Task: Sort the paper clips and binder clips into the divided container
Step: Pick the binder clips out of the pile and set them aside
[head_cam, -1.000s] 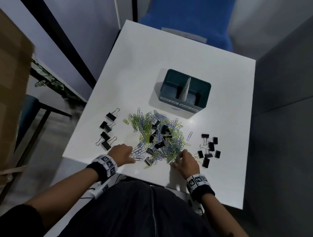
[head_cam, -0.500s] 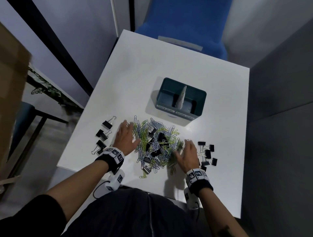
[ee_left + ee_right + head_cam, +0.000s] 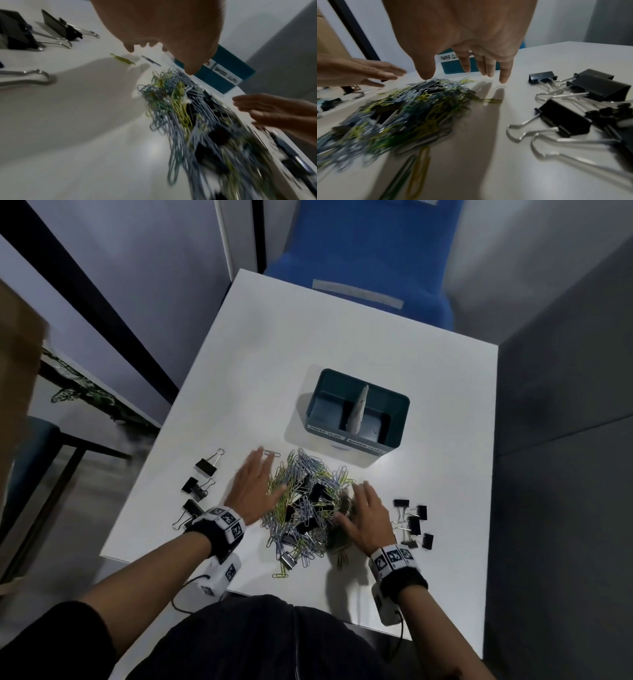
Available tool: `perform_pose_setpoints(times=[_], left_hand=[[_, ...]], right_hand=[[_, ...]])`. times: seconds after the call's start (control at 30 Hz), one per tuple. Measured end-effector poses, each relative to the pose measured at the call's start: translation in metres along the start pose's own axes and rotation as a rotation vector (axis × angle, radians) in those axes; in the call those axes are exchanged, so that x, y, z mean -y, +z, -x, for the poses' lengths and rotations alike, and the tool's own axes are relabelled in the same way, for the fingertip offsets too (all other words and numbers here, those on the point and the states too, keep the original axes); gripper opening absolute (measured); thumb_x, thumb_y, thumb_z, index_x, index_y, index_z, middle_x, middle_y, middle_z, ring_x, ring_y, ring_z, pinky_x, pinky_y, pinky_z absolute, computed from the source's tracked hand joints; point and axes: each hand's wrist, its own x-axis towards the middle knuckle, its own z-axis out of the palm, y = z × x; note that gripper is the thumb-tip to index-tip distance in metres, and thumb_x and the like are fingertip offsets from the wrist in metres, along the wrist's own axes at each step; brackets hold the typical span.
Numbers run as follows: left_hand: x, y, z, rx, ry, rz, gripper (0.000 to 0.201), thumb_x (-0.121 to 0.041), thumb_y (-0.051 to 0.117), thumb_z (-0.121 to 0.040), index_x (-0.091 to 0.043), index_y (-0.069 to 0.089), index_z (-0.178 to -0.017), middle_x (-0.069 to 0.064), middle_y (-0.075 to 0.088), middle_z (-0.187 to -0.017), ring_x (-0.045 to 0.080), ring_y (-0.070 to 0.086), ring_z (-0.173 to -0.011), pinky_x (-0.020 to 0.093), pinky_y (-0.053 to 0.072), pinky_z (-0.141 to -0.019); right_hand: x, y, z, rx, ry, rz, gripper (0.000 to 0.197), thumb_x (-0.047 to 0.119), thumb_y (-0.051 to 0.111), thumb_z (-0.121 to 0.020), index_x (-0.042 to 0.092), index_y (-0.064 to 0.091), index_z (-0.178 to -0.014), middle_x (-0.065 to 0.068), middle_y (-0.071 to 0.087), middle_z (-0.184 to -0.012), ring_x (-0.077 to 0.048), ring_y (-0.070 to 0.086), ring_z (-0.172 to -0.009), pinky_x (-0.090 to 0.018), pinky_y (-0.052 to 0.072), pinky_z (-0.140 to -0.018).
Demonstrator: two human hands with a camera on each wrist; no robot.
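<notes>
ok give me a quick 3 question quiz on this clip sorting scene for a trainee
1. True or false: the divided container already holds binder clips.
2. Which hand lies nearer the loose binder clips at the table's right edge? A) left hand B) right hand
3. Fill in: the central pile mixes coloured paper clips with black ____ clips.

Key
1. False; both compartments look empty.
2. B; the right hand is beside them, while the left hand is at the pile's other side. Both hands' fingers are spread flat.
3. binder
</notes>
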Motion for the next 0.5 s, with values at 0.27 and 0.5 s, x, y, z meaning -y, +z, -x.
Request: perform_pose_setpoints(times=[0.27,0.5], left_hand=[[-0.041,0.012,-0.027,0.279,-0.055,0.051,0.084,-0.067,0.026,-0.092,-0.021,-0.012,-0.151,0.006,-0.028,-0.154,0.027,-0.025,-0.142,0.052,0.0,-0.118],[-0.023,-0.001,0.006,0.108,0.139,-0.041,0.075,-0.044,0.042,-0.097,-0.016,0.001,-0.152,0.008,-0.011,-0.159,0.023,-0.016,-0.145,0.042,0.002,-0.12]], right_hand=[[0.037,0.008,-0.059,0.156,0.046,0.054,0.089,0.076,0.034,-0.081,0.021,0.017,-0.149,-0.01,0.003,-0.16,-0.03,0.006,-0.147,-0.053,0.021,-0.116],[0.039,-0.013,-0.026,0.141,-0.108,-0.005,0.074,0.043,0.064,-0.084,0.025,0.028,-0.146,-0.011,0.027,-0.154,-0.03,0.024,-0.141,-0.048,0.026,-0.114]])
